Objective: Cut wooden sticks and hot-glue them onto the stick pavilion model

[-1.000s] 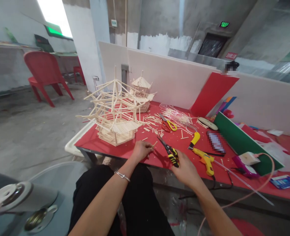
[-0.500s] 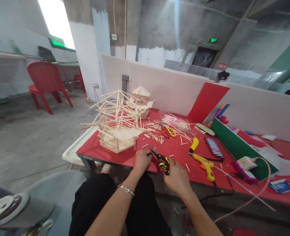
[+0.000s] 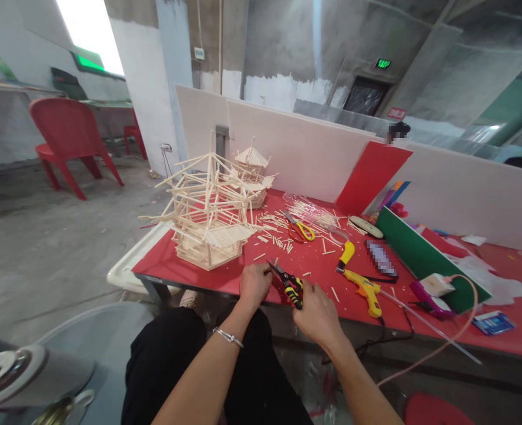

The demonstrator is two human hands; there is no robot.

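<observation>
My right hand (image 3: pixel 316 314) grips yellow-and-black cutters (image 3: pixel 287 283) at the near edge of the red table (image 3: pixel 190 268). Their jaws point up and left toward my left hand (image 3: pixel 254 283), which is closed in a pinch on a thin wooden stick (image 3: pixel 275 261) right at the blades. Just beyond my left hand stands a large pavilion model (image 3: pixel 208 212) built of wooden sticks. A smaller stick pavilion (image 3: pixel 252 174) stands behind it by the white partition.
Cut stick pieces (image 3: pixel 279 233) litter the table. Yellow-handled scissors (image 3: pixel 297 227), a yellow glue gun (image 3: pixel 361 282) with its cord, a clear bag of sticks (image 3: pixel 312 211), a green board (image 3: pixel 424 257) and a red board (image 3: pixel 371 177) lie further right. A red chair (image 3: pixel 68 139) stands on the floor at left.
My right hand has brought the cutters left and nearer, up to my left hand and the stick it pinches. The view has shifted slightly.
</observation>
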